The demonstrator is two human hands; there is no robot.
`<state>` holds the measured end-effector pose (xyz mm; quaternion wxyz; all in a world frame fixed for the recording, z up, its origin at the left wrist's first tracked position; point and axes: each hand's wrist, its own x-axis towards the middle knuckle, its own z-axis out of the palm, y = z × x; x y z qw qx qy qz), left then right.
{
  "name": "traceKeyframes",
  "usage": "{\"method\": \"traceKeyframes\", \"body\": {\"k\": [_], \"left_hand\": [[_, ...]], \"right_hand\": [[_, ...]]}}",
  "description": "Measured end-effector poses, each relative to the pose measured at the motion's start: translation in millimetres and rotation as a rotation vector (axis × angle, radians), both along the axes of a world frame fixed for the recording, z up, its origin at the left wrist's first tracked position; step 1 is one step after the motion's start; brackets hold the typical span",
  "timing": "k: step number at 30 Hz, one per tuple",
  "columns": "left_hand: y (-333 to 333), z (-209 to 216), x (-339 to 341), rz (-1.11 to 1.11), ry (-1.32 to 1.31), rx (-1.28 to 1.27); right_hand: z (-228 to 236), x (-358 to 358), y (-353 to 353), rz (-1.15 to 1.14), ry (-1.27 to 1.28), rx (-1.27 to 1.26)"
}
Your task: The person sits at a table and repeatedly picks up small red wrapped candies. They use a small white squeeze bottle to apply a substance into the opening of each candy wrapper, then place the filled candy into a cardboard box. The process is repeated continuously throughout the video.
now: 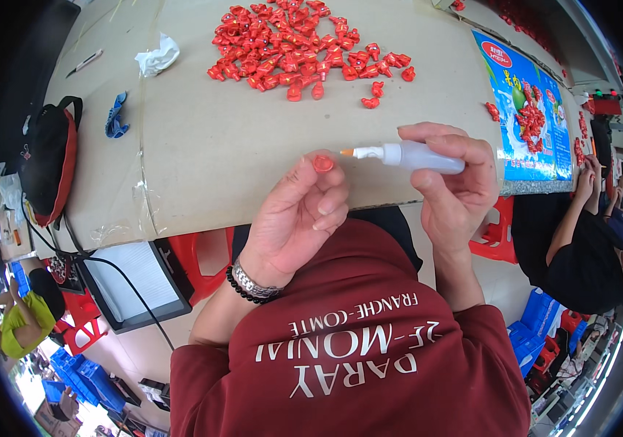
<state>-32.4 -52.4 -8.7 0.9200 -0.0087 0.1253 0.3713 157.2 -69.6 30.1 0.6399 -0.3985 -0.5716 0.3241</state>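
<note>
Between the thumb and fingers of my left hand (298,211) is a small red plastic piece (323,163), its round hollow end facing up. My right hand (459,178) is closed around a translucent white squeeze bottle (428,158), tilted on its side. The bottle's narrow orange-tan tip (346,153) points left, close to the red piece but apart from it. Both hands are above the near part of the table (202,153). Farther back lies a loose heap of similar red plastic pieces (275,51), with a few strays (371,103) at its near right.
Crumpled tissue (157,55), a pen (84,63) and a blue scrap (116,116) lie at the left. A black and red bag (56,160) rests at the left edge. A blue printed sheet (526,109) bears more red pieces at the right, where another person's hands (587,180) show.
</note>
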Motion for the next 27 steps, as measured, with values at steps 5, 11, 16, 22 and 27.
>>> {"method": "traceKeyframes", "body": {"k": [5, 11, 16, 22, 27], "left_hand": [[-1.0, 3.8, -0.3, 0.024, 0.01, -0.011], [-2.5, 4.6, 0.4, 0.017, 0.037, -0.022], [-3.6, 5.2, 0.8, 0.008, 0.04, -0.03], [-5.3, 4.3, 0.4, 0.005, 0.035, -0.017], [-6.9, 8.0, 3.0, 0.04, 0.027, -0.069]], "right_hand": [[-2.5, -0.4, -3.5, -0.042, -0.231, 0.187], [-1.5, -1.8, -5.3, -0.049, -0.406, 0.227], [0.7, -2.7, -5.3, -0.051, -0.462, 0.265], [2.1, -3.6, -6.7, -0.05, -0.476, 0.267], [2.9, -3.4, -7.0, -0.061, -0.499, 0.274]]}}
